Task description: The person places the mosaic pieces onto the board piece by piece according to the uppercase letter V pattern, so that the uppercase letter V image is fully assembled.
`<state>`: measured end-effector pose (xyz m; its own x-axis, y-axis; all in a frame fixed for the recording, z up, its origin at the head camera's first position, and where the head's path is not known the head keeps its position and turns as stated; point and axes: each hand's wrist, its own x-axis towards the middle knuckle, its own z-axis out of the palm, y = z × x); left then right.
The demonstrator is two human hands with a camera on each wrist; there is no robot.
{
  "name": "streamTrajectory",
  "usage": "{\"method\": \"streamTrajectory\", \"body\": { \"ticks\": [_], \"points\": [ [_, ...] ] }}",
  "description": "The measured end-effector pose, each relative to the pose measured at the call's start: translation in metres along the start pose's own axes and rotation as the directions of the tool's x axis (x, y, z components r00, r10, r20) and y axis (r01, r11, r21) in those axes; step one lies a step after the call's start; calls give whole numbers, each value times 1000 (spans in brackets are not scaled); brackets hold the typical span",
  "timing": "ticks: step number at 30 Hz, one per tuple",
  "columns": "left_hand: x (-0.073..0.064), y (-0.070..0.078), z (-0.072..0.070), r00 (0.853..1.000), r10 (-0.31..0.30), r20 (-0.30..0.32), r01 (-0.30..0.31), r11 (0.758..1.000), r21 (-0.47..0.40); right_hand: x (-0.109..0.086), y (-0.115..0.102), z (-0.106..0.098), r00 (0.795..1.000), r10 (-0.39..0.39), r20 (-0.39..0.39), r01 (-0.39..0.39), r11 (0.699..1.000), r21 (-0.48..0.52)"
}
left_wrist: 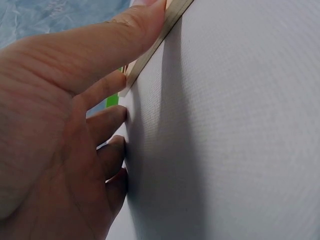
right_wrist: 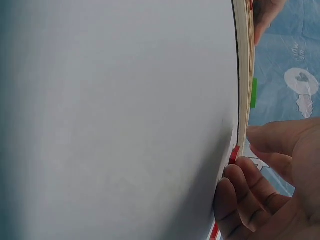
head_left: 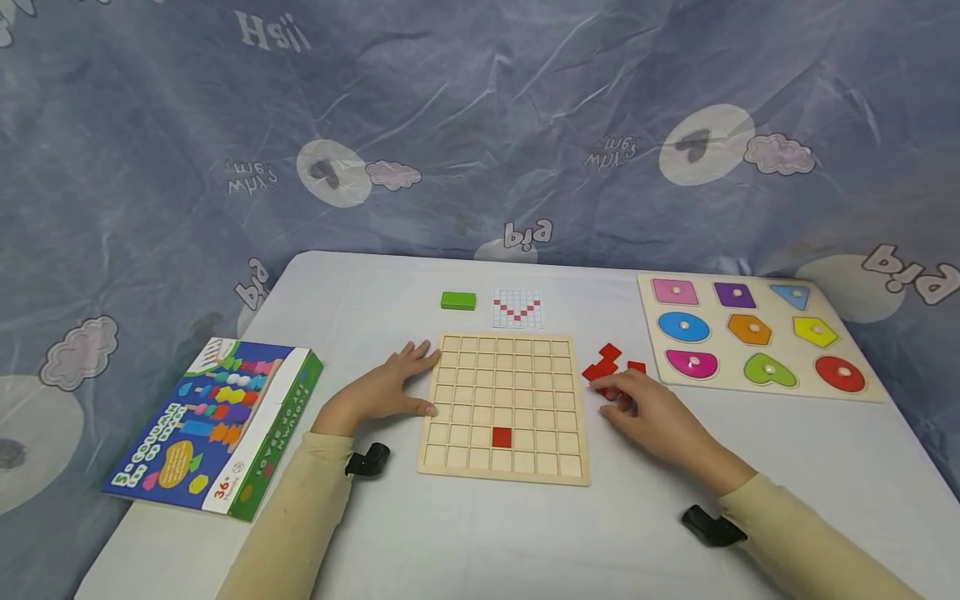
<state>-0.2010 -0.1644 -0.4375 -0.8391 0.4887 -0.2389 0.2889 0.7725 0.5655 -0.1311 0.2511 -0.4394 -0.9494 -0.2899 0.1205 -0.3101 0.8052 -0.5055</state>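
A wooden grid board (head_left: 480, 477) lies flat in the middle of the table, with one red square tile (head_left: 502, 437) in a cell of a lower row. My left hand (head_left: 386, 385) rests at the board's left edge, fingers spread and thumb touching the rim; the left wrist view shows the thumb (left_wrist: 115, 45) against that edge. Right of the board, my right hand (head_left: 654, 414) is over a small pile of red tiles (head_left: 610, 353), fingertips among them. In the right wrist view a red tile (right_wrist: 234, 155) shows beside the loosely bent fingers, with no tile visible between thumb and index finger.
Behind the board lie a green block (head_left: 458, 301) and a small pattern card (head_left: 517, 323) with a red V. A shape puzzle board (head_left: 723, 358) with knobbed pieces lies at right. At left lies a blue and green toy box (head_left: 202, 425). A patterned cloth hangs behind the table.
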Motion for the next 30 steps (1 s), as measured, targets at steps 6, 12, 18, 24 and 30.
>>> {"method": "streamTrajectory", "body": {
  "ticks": [6, 12, 18, 24, 30],
  "points": [
    [0, 0, 0, 1000, -3, -2, 3, 1000, 9, 3, 6, -3, 1000, 27, -11, -27, 999, -24],
    [0, 0, 1, 1000, -4, -1, 4, 1000, 20, 6, 8, -6, 998, 57, -18, -58, 998, -35],
    [-1, 2, -1, 1000, 6, -1, -6, 1000, 13, 8, 8, -8, 996, 84, 0, -84, 995, -46],
    [-2, 3, -2, 1000, 13, -1, -13, 1000, 11, 8, 7, -7, 996, 92, 2, -92, 995, -49],
    [-2, 5, -2, 1000, 13, 0, -13, 1000, 4, 10, 6, -4, 995, 99, -21, -101, 993, -63]
  ]
}}
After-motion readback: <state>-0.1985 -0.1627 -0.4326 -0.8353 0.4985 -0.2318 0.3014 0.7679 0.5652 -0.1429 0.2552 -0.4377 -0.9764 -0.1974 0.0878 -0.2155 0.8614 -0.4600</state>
